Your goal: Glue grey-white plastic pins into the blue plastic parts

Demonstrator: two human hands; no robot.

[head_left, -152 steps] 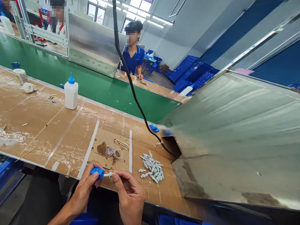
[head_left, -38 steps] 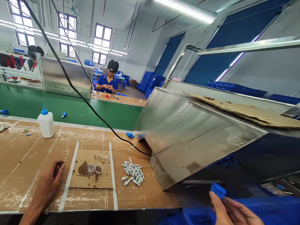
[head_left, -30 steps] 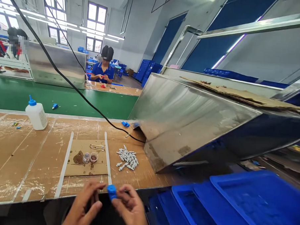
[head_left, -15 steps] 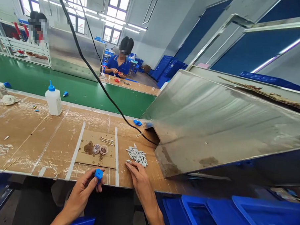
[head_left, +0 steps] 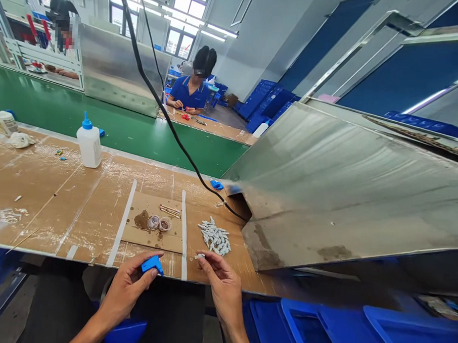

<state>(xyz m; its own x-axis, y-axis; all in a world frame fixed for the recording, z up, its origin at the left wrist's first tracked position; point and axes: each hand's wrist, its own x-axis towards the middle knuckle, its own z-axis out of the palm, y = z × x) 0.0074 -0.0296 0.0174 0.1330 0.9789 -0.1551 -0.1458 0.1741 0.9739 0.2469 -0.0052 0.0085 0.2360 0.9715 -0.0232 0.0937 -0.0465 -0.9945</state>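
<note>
My left hand point(head_left: 124, 286) grips a small blue plastic block point(head_left: 152, 264) with a stepped side, between thumb and fingers, at the table's front edge. Across from it, my right hand point(head_left: 225, 282) pinches a small pale grey piece point(head_left: 200, 256) between thumb and fingertips. Just beyond that hand lies a pile of similar pale grey pieces point(head_left: 215, 237). A taped-off cardboard sheet point(head_left: 133, 236) lies left of the pile. On it stand two little round pots point(head_left: 165, 225) beside a brown stain, with several thin sticks point(head_left: 170, 211) behind them.
A white bottle with a blue nozzle point(head_left: 89, 147) stands at the back left. A black cable point(head_left: 184, 152) slants over the table to a metal panel point(head_left: 319, 195) on the right. Blue crates point(head_left: 321, 327) sit low at right. A co-worker point(head_left: 192, 91) sits across the green surface.
My right hand has lifted a pale grey piece off the table beside the pile. My left hand has turned the blue block, showing its stepped side. The camera view has shifted slightly.
</note>
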